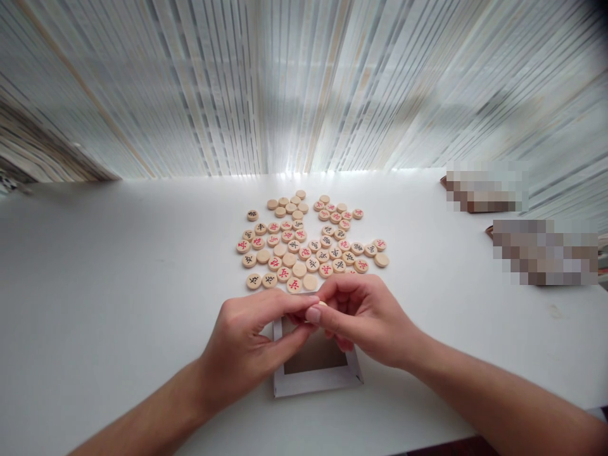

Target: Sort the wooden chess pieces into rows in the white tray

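My left hand (254, 339) and my right hand (370, 320) meet fingertip to fingertip above a shallow white box. Between them they pinch a small pale xiangqi piece (323, 303), mostly covered by the fingers. The open box (319, 381) has a white rim and a brown inside, and my hands hide its far part. Just beyond lie many round wooden xiangqi pieces (294, 284), spread flat on the table. Some show red characters, some black, and others a blank face. My right fingers partly cover the nearest pieces on the right.
The white table (142, 304) runs back to a striped string curtain (285, 88). Two blurred-out objects with brown edges, one farther back (484, 193) and one nearer (541, 253), stand at the right. A dark edge (446, 447) shows at the bottom right.
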`<state>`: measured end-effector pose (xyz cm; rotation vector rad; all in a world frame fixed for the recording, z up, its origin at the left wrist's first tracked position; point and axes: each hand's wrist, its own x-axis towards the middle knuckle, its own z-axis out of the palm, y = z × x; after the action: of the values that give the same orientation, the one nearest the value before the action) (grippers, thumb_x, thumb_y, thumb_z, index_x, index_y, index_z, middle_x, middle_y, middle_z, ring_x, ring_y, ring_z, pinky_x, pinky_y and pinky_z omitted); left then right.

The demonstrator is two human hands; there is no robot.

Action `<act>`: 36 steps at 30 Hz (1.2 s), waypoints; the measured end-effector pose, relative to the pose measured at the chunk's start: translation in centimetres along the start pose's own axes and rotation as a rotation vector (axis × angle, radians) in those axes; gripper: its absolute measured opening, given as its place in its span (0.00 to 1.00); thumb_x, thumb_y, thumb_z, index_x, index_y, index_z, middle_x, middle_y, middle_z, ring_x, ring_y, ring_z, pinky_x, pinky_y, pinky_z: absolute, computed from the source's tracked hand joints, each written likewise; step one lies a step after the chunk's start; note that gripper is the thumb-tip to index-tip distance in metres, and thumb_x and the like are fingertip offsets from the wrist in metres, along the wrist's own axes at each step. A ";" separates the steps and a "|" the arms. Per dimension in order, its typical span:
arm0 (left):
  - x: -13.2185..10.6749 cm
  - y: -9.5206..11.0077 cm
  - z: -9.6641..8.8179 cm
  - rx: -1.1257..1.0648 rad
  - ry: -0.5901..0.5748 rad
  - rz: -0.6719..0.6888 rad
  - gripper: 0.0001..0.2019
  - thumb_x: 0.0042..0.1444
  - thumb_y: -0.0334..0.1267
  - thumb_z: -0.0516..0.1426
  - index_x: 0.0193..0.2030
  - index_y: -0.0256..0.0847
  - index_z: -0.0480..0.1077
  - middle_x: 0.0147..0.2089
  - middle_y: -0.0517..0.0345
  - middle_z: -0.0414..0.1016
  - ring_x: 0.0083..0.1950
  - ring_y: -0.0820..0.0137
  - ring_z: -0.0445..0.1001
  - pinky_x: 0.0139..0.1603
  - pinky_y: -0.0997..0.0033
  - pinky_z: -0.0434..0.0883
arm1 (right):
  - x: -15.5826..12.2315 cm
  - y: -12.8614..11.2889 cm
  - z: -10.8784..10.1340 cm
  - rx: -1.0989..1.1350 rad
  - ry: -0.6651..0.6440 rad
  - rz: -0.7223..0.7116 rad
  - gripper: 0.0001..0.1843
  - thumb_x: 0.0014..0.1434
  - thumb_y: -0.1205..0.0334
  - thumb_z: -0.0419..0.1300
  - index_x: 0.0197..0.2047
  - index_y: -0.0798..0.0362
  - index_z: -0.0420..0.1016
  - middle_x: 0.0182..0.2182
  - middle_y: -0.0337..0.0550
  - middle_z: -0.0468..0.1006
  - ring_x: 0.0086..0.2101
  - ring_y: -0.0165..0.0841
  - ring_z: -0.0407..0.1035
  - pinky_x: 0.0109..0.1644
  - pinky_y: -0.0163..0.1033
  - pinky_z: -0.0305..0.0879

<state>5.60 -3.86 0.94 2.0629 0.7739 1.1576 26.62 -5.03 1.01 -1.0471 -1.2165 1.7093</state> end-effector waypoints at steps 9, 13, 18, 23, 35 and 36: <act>-0.2 0.0 0.0 -0.166 0.041 -0.133 0.16 0.57 0.23 0.70 0.50 0.42 0.85 0.41 0.56 0.89 0.38 0.71 0.86 0.43 0.78 0.82 | 0.1 -0.3 -0.3 0.163 -0.102 -0.037 0.14 0.63 0.55 0.74 0.37 0.57 0.82 0.24 0.39 0.81 0.20 0.26 0.74 0.24 0.29 0.74; -0.2 0.1 -0.1 -0.278 0.044 -0.245 0.16 0.57 0.22 0.70 0.50 0.42 0.86 0.41 0.56 0.90 0.39 0.70 0.88 0.44 0.79 0.84 | 0.0 -0.2 -0.5 0.177 -0.118 -0.041 0.14 0.67 0.53 0.72 0.39 0.57 0.82 0.26 0.40 0.82 0.22 0.28 0.77 0.26 0.31 0.76; -0.1 0.0 -0.2 -0.374 0.029 -0.313 0.17 0.59 0.23 0.70 0.52 0.44 0.86 0.43 0.57 0.91 0.42 0.68 0.90 0.48 0.78 0.86 | 0.1 -0.2 -0.5 0.227 -0.142 -0.019 0.15 0.65 0.53 0.74 0.42 0.57 0.82 0.28 0.41 0.83 0.23 0.28 0.78 0.27 0.31 0.78; 0.1 0.1 -0.2 -0.378 0.075 -0.319 0.17 0.56 0.24 0.73 0.50 0.44 0.88 0.41 0.58 0.91 0.39 0.66 0.90 0.45 0.78 0.87 | 0.1 -0.3 -0.2 0.258 -0.148 0.013 0.17 0.58 0.57 0.79 0.42 0.57 0.81 0.28 0.40 0.83 0.23 0.28 0.79 0.28 0.31 0.78; -0.1 0.3 0.0 -0.227 0.026 -0.183 0.21 0.57 0.20 0.69 0.54 0.46 0.87 0.44 0.59 0.91 0.39 0.67 0.90 0.44 0.79 0.86 | 0.2 0.2 0.0 0.183 -0.008 0.077 0.24 0.44 0.59 0.86 0.34 0.55 0.77 0.19 0.34 0.78 0.16 0.26 0.71 0.19 0.27 0.70; -0.1 0.3 0.0 -0.209 0.020 -0.170 0.21 0.58 0.20 0.69 0.54 0.45 0.86 0.44 0.58 0.91 0.39 0.67 0.90 0.44 0.78 0.86 | 0.1 0.2 0.0 0.154 0.007 0.071 0.23 0.45 0.58 0.85 0.34 0.55 0.77 0.19 0.34 0.78 0.15 0.25 0.70 0.18 0.26 0.68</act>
<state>5.65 -4.15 1.12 1.7814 0.7866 1.1159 26.53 -4.98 0.79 -1.0133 -1.0365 1.8213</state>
